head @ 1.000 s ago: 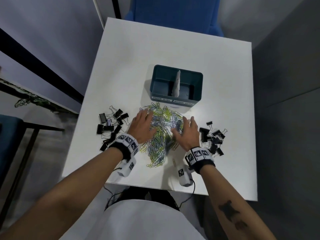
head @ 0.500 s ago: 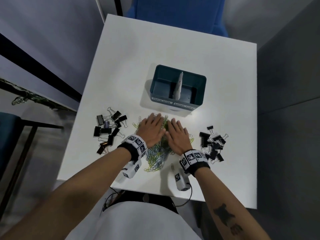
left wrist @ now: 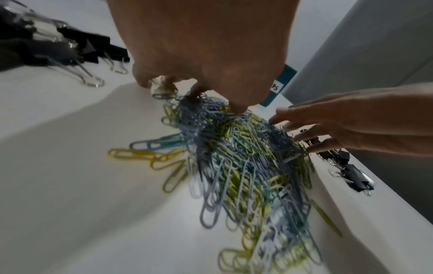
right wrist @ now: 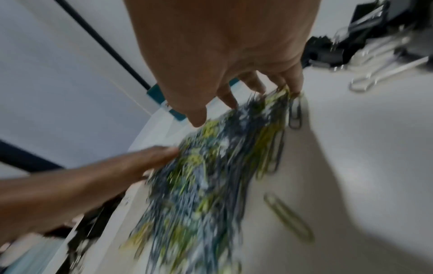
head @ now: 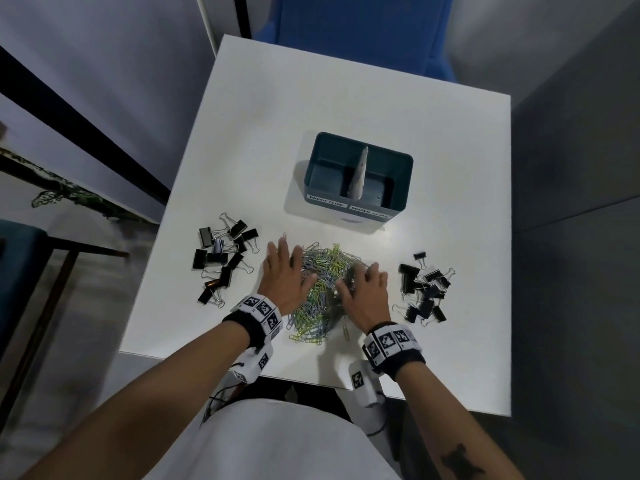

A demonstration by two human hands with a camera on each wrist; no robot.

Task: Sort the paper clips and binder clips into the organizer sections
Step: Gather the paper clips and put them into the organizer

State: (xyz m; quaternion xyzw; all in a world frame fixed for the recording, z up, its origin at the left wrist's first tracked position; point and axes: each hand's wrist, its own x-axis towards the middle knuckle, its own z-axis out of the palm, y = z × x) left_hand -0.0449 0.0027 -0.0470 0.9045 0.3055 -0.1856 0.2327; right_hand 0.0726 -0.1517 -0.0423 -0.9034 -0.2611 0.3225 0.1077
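A heap of yellow, blue and grey paper clips (head: 322, 282) lies on the white table (head: 346, 81) in front of the teal organizer (head: 404, 181). The organizer has two labelled sections split by a grey divider (head: 357, 178), and both look bare. My left hand (head: 282, 268) presses flat against the heap's left side, and its fingertips (left wrist: 236, 109) dig into the clips. My right hand (head: 363, 284) pushes on the heap's right side with spread fingers (left wrist: 304, 118). Black binder clips lie in two groups, left (head: 225, 258) and right (head: 424, 292).
One stray yellow paper clip (head: 345, 331) lies near the front edge, just left of my right wrist. A blue chair (head: 353, 22) stands behind the table. Grey walls flank the table on both sides.
My hands closed together over the paper clips, then drew slightly apart. The spread of clips is now a tighter, taller heap between them.
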